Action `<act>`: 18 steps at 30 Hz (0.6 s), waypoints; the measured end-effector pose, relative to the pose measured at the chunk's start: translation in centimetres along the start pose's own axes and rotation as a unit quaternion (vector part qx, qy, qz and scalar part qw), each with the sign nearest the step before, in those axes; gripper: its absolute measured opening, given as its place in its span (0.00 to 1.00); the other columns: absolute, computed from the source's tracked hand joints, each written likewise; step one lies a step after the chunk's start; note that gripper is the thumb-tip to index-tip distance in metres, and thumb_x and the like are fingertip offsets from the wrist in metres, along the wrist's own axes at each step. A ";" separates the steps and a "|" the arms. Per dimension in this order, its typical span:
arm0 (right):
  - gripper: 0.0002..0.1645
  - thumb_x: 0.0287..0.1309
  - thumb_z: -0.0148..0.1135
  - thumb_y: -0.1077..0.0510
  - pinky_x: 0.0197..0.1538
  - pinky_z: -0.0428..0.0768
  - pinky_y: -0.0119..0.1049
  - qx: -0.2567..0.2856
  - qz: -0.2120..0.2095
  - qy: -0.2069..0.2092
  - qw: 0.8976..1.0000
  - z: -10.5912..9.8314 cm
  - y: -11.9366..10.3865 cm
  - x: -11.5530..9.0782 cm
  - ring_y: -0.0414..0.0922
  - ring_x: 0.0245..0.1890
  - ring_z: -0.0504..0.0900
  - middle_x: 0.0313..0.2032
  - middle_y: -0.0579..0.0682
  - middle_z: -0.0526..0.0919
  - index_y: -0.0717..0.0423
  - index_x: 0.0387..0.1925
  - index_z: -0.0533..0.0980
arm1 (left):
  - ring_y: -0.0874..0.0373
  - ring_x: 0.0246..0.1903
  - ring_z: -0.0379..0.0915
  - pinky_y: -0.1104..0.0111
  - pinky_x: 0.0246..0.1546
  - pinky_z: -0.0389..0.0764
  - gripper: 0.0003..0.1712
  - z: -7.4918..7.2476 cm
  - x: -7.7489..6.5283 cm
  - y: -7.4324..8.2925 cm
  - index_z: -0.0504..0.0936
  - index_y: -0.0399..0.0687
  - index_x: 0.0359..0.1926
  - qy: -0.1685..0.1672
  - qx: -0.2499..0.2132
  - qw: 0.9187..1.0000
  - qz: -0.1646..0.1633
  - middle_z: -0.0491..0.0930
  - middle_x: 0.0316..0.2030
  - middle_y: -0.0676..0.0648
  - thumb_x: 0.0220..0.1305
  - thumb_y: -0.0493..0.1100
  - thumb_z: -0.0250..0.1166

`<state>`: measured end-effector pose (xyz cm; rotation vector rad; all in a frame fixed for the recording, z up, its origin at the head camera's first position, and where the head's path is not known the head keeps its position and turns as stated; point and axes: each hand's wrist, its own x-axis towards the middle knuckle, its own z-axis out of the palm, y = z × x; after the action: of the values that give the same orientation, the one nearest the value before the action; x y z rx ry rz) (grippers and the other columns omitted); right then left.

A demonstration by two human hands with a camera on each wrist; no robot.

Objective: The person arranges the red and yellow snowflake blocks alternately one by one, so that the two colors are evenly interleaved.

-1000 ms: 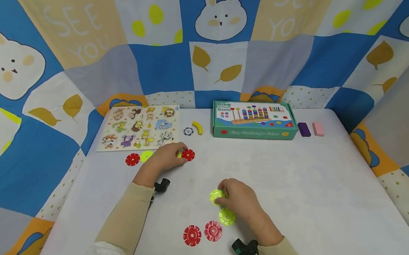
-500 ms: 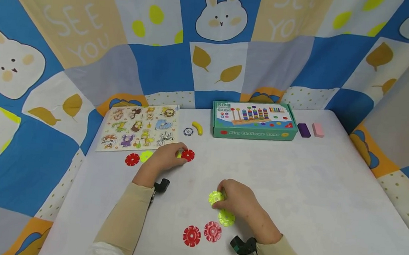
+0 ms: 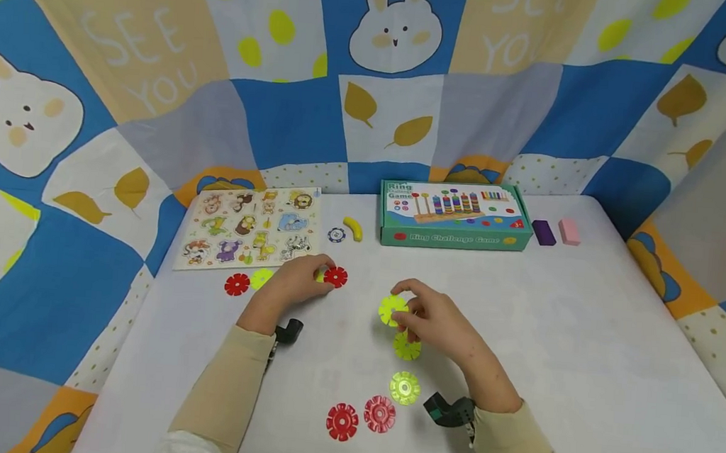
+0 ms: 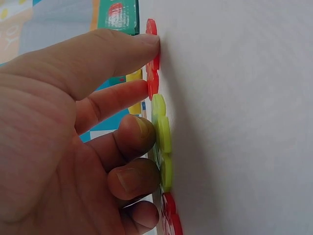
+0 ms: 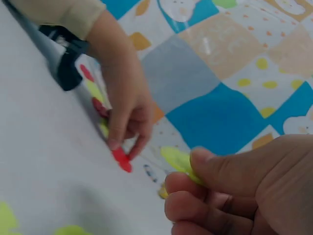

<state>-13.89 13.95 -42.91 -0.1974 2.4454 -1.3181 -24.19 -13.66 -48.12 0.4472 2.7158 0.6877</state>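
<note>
My left hand holds a red snowflake disc between thumb and index finger at the right end of a row of discs on the table. In the left wrist view, its curled other fingertips touch a yellow-green disc beside the red one. My right hand pinches another yellow-green snowflake disc, raised above the table. Below that hand lie two more yellow-green discs, one nearer and one farther. Two red discs, left and right, lie at the front.
An animal puzzle board stands back left, behind the disc row. Next to it are a blue-white chip and a yellow banana piece. A green game box, a purple block and a pink block are at the back.
My right hand has lifted a yellow-green disc and moved away from me, uncovering another yellow-green disc below it. The left hand stays in place on the red disc.
</note>
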 end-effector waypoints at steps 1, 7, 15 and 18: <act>0.23 0.58 0.64 0.55 0.30 0.79 0.38 -0.003 -0.005 0.003 1.000 -0.4 -0.2 0.3 0.48 0.23 0.79 0.28 0.52 0.82 0.41 0.54 0.70 | 0.54 0.39 0.68 0.61 0.44 0.71 0.25 -0.1 -0.1 0.0 0.75 0.58 0.56 0.000 -0.002 1.000 0.000 0.75 0.39 0.52 0.57 0.52 0.67; 0.28 0.61 0.60 0.58 0.36 0.77 0.38 -0.057 -0.016 0.009 0.998 -1.7 -0.9 3.7 0.49 0.32 0.81 0.32 0.51 0.83 0.45 0.62 0.67 | 0.54 0.40 0.68 0.61 0.45 0.71 0.26 -0.2 -0.2 0.0 0.74 0.58 0.57 -0.003 -0.005 1.000 -0.004 0.74 0.40 0.52 0.57 0.53 0.67; 0.24 0.58 0.63 0.58 0.39 0.76 0.37 -0.108 -0.009 0.021 0.994 0.7 1.0 9.6 0.45 0.35 0.76 0.37 0.48 0.78 0.49 0.57 0.72 | 0.55 0.36 0.68 0.63 0.38 0.71 0.25 -0.1 0.1 -0.1 0.74 0.60 0.55 -0.004 0.002 1.000 -0.008 0.73 0.34 0.52 0.56 0.54 0.67; 0.23 0.59 0.62 0.58 0.41 0.76 0.36 -0.115 -0.003 0.035 0.993 1.9 1.7 10.6 0.45 0.37 0.74 0.37 0.48 0.76 0.48 0.56 0.73 | 0.55 0.37 0.68 0.64 0.38 0.71 0.26 -0.1 0.2 -0.1 0.74 0.60 0.56 -0.007 0.002 1.000 -0.013 0.73 0.34 0.52 0.56 0.55 0.68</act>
<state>-22.98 10.41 -47.81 -0.2215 2.6562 -1.0586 -24.39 -13.70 -48.14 0.4164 2.7060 0.6693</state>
